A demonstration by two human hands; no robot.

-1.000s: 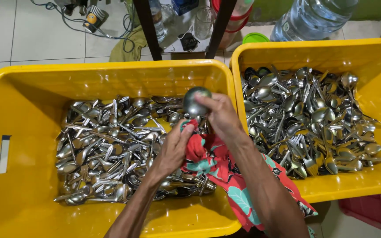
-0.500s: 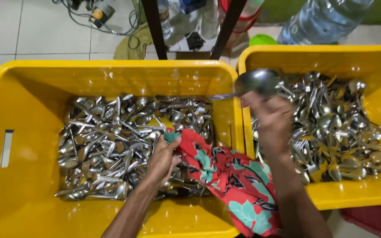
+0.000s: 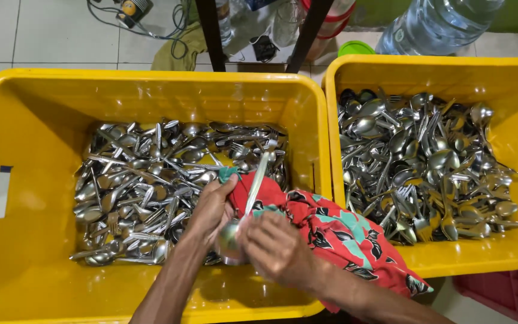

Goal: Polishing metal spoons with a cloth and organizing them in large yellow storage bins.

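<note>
My left hand (image 3: 211, 210) grips a bunched end of a red floral cloth (image 3: 343, 234) over the near right part of the left yellow crate (image 3: 151, 78). My right hand (image 3: 274, 249) holds a metal spoon (image 3: 256, 186) by its bowl end, against the cloth. The spoon's handle points away from me over the heap of spoons and forks (image 3: 139, 186) in that crate. The cloth trails to the right over the crate's rim and my right forearm. The right yellow crate (image 3: 439, 63) holds another pile of cutlery (image 3: 427, 162).
Beyond the crates, on a tiled floor, stand a large clear water bottle (image 3: 439, 24), a green lid (image 3: 355, 48), two dark stand legs (image 3: 211, 33) and a tangle of cables (image 3: 133, 9). A red bin corner (image 3: 493, 294) shows at the bottom right.
My right hand carried a spoon over the right crate, then came back to the left crate, where it now holds a spoon against the cloth. The left hand stayed on the cloth.
</note>
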